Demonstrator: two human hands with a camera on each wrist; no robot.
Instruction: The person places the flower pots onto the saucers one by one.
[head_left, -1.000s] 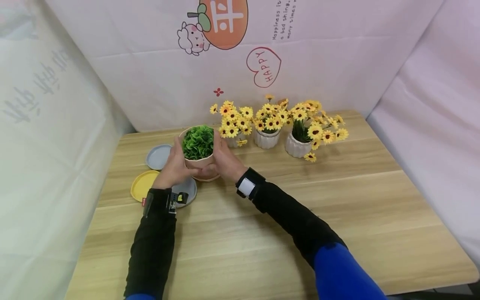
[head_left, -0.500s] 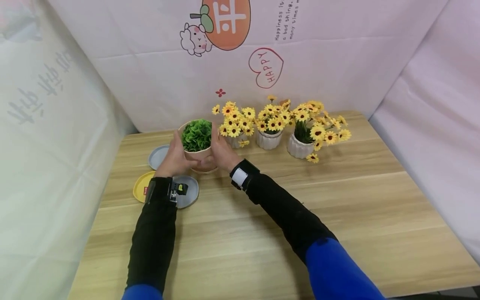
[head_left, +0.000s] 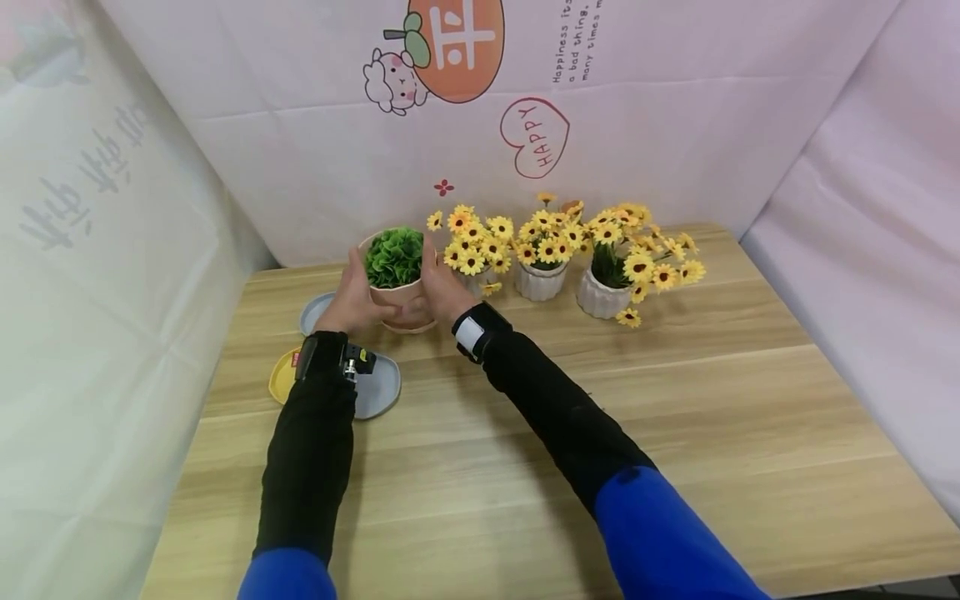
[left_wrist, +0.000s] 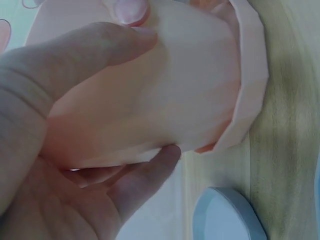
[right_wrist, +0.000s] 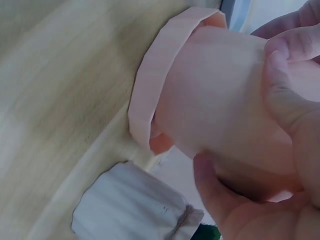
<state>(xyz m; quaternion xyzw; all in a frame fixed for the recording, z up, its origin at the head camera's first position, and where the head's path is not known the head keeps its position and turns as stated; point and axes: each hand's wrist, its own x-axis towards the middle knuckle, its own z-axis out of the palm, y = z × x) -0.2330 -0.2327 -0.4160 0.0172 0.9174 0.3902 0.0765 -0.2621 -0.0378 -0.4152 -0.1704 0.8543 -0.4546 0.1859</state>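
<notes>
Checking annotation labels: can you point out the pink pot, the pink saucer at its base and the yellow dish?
Pink pot point(right_wrist: 220, 95): right wrist view, on its side wall.
Pink saucer point(right_wrist: 154, 75): right wrist view, on its outer rim wall.
Yellow dish point(head_left: 282, 379): head view, on its visible left part.

Both hands grip a pink pot point(head_left: 396, 295) with a leafy green plant point(head_left: 393, 257), left hand point(head_left: 348, 297) on its left side, right hand point(head_left: 445, 287) on its right, thumbs at the front. Pink saucer point(head_left: 409, 328) at the pot's base. Wooden desk point(head_left: 540, 492). Blue-gray dish point(head_left: 313, 312), yellow dish point(head_left: 282, 378) and gray dish point(head_left: 380, 389) lie near the left forearm, each partly hidden. Right of the pot: three white pots point(head_left: 540, 283) in a row, yellow flowers point(head_left: 641, 268) in each. White cloth point(head_left: 300, 175) behind, printed with a red "HAPPY" heart point(head_left: 535, 137). Sleeves black, blue higher up.
</notes>
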